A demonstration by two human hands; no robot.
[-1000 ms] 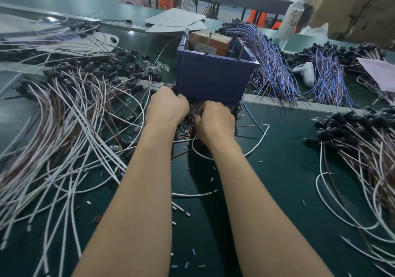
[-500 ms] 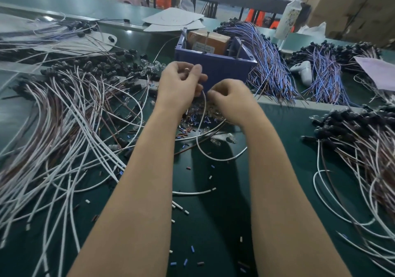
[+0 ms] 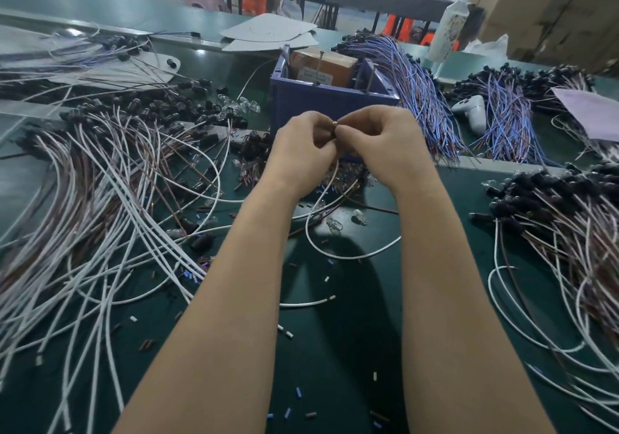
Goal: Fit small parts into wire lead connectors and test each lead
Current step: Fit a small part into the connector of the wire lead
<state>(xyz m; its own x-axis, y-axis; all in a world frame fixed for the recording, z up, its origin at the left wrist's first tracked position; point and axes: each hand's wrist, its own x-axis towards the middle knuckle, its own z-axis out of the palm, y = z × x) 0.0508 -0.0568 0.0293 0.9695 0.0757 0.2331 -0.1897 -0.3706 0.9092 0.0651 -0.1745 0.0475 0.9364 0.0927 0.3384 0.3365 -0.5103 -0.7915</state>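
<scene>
Left hand [image 3: 301, 152]: grip pinching the connector [image 3: 334, 129], just in front of the blue bin [image 3: 335, 103].
Right hand [image 3: 380, 142]: grip pinching the same connector.
White lead [image 3: 307, 229]: hangs below the hands, looping onto the desk [image 3: 335, 340].

Our left grip [image 3: 303, 152] and right grip [image 3: 378, 145] meet over the middle of the surface [image 3: 335, 333]. Both are on one lead [image 3: 307, 232], which loops down toward 6 o'clock. Just behind them, at 12 o'clock, we see a bin [image 3: 335, 108] with a box [image 3: 321, 65] in it. A heap of leads [image 3: 100, 182] spreads at 9 o'clock and a second heap [image 3: 569, 232] lies at 3 o'clock. A bundle [image 3: 418, 92] lies at 1 o'clock, just beside the bin. Farther back at 1 o'clock stands a bottle [image 3: 449, 21].
</scene>
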